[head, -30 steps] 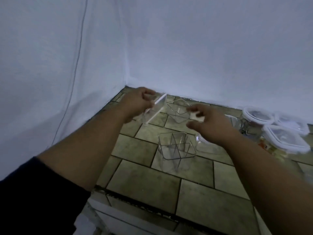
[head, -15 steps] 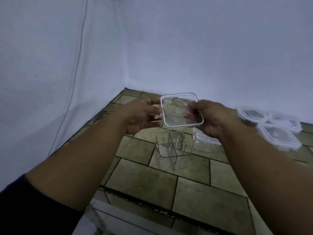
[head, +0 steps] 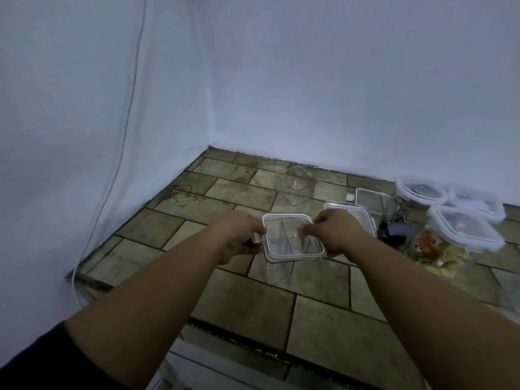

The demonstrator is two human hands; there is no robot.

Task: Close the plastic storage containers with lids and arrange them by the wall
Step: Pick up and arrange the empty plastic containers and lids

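A clear square lid (head: 289, 237) lies on top of a clear divided container (head: 281, 270) standing on the tiled counter. My left hand (head: 239, 237) grips the lid's left edge by its clip tab. My right hand (head: 334, 232) pinches the lid's right edge. An open clear square container (head: 297, 185) stands farther back near the wall. Two loose lids (head: 363, 213) lie just right of my right hand.
Three closed containers with white-rimmed lids (head: 464, 226) stand at the right, one holding colourful contents (head: 433, 247). A dark clip-like object (head: 394, 229) lies beside them. White walls meet in the corner at the back left. The counter's front edge (head: 239, 337) runs below my forearms.
Both hands took the lid, turned it flat and lowered it onto the divided container. The view also tilted so more of the counter shows.
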